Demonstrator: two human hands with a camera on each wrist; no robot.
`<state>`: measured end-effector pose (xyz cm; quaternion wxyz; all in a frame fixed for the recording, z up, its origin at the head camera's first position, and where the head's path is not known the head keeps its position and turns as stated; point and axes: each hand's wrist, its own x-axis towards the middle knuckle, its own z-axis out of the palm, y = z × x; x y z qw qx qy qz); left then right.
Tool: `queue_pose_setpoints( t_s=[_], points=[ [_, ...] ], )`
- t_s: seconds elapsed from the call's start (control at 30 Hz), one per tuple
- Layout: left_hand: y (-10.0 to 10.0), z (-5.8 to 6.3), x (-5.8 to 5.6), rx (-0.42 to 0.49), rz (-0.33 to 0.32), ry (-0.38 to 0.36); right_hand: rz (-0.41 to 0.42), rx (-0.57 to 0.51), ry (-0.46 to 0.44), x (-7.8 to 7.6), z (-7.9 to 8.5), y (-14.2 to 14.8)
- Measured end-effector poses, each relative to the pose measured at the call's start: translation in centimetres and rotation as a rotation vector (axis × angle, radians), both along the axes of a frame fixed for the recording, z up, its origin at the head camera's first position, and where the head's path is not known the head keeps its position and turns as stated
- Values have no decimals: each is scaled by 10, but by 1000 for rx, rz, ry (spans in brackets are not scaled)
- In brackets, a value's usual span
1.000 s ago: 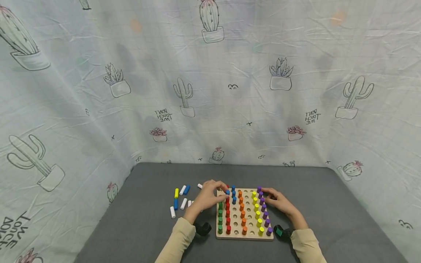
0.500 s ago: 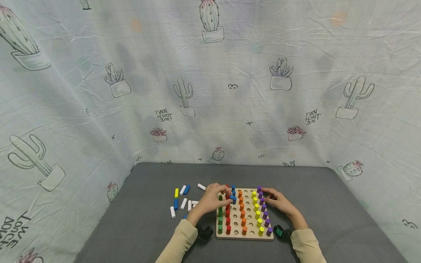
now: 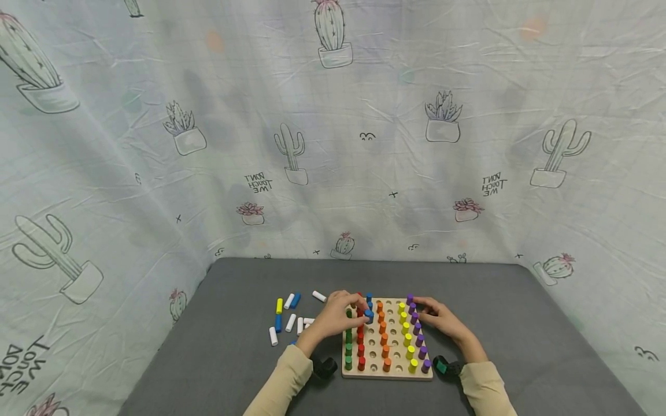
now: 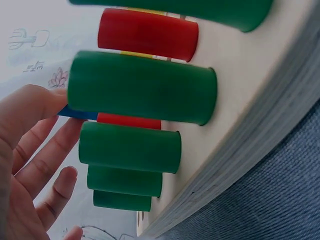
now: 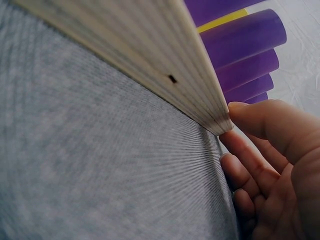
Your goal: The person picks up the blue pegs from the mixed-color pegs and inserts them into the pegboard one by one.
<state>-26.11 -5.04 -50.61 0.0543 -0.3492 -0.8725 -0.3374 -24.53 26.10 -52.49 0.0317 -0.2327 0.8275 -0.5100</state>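
My left hand (image 3: 333, 315) pinches a blue peg (image 3: 368, 314) between thumb and fingertips, over the blue row of a wooden pegboard (image 3: 364, 374). In the left wrist view most of that peg is hidden behind a green peg (image 4: 142, 87); its lower end cannot be seen. Green, red, orange, yellow and purple pegs stand upright in rows. Two other blue pegs are in their row's far end, with bare holes nearer me. At the board's far right corner, my right hand (image 3: 442, 319) grips the edge with thumb and fingers, beside the purple pegs (image 5: 245, 40).
Loose white pegs (image 3: 290, 322), blue pegs (image 3: 278, 322) and a yellow peg (image 3: 279, 305) lie left of the board on the grey tabletop (image 3: 229, 358). Some are partly hidden by the left arm. A cactus-print curtain (image 3: 333, 173) hangs around the table.
My left hand has moved right, carrying the blue peg from above the red row to the blue row, and has barely moved since half a second ago. The right hand stays put.
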Motion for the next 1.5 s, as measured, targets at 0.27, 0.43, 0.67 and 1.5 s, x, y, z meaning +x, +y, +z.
queue_pose_setpoints(
  t_s=[0.27, 0.43, 0.67, 1.5],
  points=[
    [1, -2, 0, -13, -21, -43, -9, 5, -2, 1, 1, 0],
    [2, -3, 1, -22, -45, -43, 0, -6, -2, 1, 1, 0],
    [4, -5, 1, -30, -47, -42, 2, -8, 5, 1, 0, -1],
    [10, -10, 4, -70, -14, 12, -11, 11, 8, -2, -4, 2]
  ],
)
